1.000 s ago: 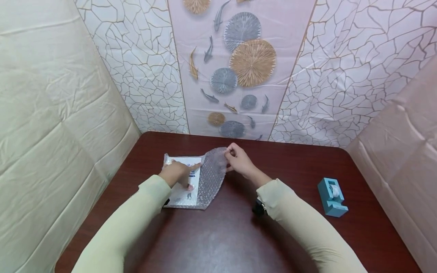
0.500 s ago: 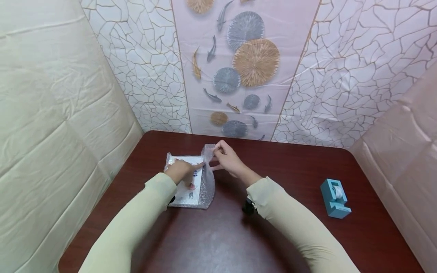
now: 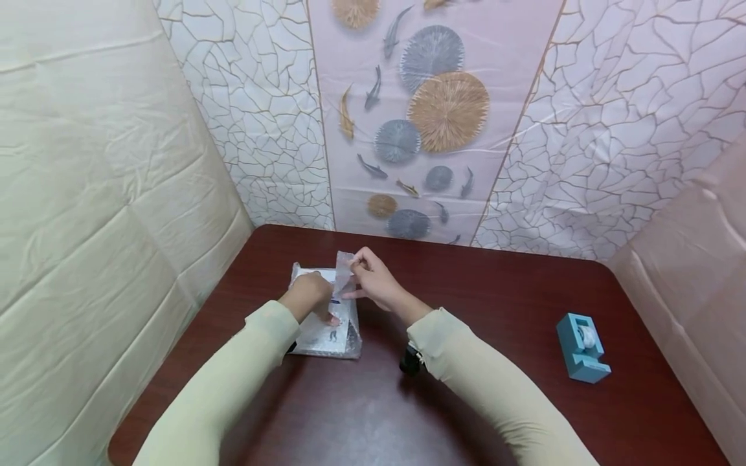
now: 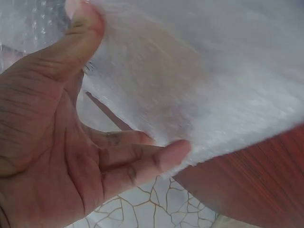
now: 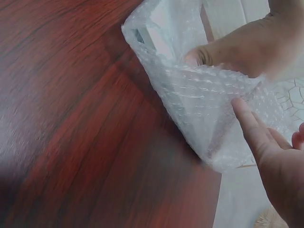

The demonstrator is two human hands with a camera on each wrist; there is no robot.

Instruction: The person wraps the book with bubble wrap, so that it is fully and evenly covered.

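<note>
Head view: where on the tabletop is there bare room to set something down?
Bare tabletop lies between the right sleeve and the blue tape dispenser, and also on the near side of the bubble wrap, between the right sleeve and left sleeve. It is crowded at the bubble wrap, with the left hand and right hand there.

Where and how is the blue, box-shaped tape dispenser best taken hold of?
Perhaps grip the blue, box-shaped tape dispenser across the long sides of its taller far part, the right hand, once free, coming from above. It stands on the dark red table with those sides facing roughly left and right; its near end is lower and notched.
</note>
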